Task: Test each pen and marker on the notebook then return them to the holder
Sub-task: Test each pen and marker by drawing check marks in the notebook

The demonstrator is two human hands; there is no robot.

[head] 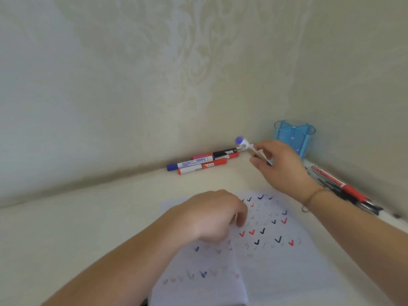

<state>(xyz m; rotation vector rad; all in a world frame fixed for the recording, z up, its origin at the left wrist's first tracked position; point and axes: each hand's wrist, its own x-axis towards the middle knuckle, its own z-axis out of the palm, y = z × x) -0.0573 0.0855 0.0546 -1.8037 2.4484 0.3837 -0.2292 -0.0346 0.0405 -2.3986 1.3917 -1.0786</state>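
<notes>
An open notebook [276,261] lies in front of me, covered with red, black and blue check marks. My left hand [212,217] rests curled on its left page; whether it holds anything is unclear. My right hand [278,164] is raised beyond the notebook, gripping a white pen with a blue-purple top [242,143]. Several markers [203,162] with red, blue, pink and black parts lie against the wall. The blue plastic holder [294,135] stands in the corner just behind my right hand and looks empty.
More pens and a red-and-white marker [340,184] lie along the right wall beside my right forearm. The cream table surface [88,228] meets patterned walls at the back and right.
</notes>
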